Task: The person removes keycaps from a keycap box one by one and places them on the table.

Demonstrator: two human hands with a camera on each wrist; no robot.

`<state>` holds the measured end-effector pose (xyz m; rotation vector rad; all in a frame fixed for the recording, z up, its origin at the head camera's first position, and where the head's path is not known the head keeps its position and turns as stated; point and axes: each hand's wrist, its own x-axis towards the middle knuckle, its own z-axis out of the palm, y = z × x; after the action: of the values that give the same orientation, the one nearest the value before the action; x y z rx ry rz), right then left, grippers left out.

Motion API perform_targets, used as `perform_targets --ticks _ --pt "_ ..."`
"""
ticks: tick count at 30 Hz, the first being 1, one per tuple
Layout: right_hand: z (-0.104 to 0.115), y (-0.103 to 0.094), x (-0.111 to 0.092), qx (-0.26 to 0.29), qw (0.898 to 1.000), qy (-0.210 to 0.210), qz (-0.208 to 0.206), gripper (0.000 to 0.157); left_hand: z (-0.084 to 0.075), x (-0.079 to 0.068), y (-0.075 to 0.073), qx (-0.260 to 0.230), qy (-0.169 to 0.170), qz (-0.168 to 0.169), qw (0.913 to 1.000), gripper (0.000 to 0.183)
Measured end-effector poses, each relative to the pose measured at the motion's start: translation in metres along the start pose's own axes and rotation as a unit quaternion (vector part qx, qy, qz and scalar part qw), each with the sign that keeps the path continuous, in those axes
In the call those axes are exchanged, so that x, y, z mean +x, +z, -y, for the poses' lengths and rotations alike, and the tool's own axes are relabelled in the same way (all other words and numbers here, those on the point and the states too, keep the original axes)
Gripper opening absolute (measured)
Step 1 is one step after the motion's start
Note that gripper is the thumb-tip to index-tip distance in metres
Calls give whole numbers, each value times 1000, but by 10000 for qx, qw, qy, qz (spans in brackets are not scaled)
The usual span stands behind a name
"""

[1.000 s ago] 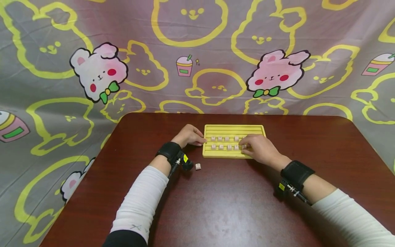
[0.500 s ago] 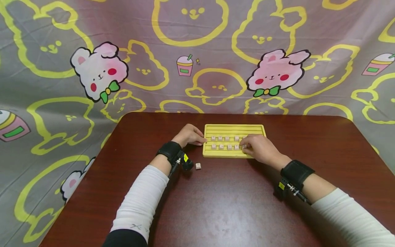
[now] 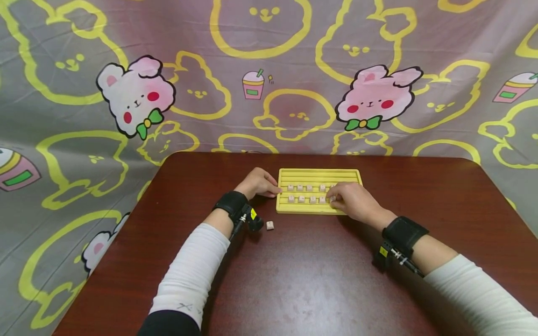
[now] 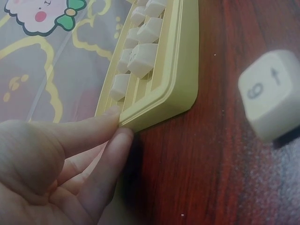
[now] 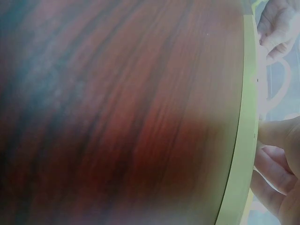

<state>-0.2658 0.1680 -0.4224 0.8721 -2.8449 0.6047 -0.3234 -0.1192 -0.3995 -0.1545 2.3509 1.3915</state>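
A yellow ridged tray (image 3: 308, 210) lies on the table, with off-white keycaps (image 3: 313, 200) standing in two rows along its grooves. My left hand (image 3: 257, 183) pinches the tray's left edge between thumb and finger, close up in the left wrist view. Over the right part of the tray, my right hand (image 3: 353, 200) has its thumb and fingers curled down at a keycap (image 3: 332, 199) in the front row, partly hidden by the fingertips. In the right wrist view, those fingers (image 5: 276, 136) reach past the tray's front wall (image 5: 241, 126).
One loose keycap (image 3: 270, 226), printed with a digit and a small arrow, lies on the dark red-brown table (image 3: 302, 280) in front of the tray, near the left wrist camera (image 3: 254, 225). A patterned cloth (image 3: 294, 70) hangs behind the table.
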Motion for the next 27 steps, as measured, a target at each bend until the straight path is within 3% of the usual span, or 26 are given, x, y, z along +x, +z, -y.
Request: perform_targets --ticks 27 --pt "12 -11 -1 28 9999 112 -36 17 1 -2 -1 24 81 49 10000 24"
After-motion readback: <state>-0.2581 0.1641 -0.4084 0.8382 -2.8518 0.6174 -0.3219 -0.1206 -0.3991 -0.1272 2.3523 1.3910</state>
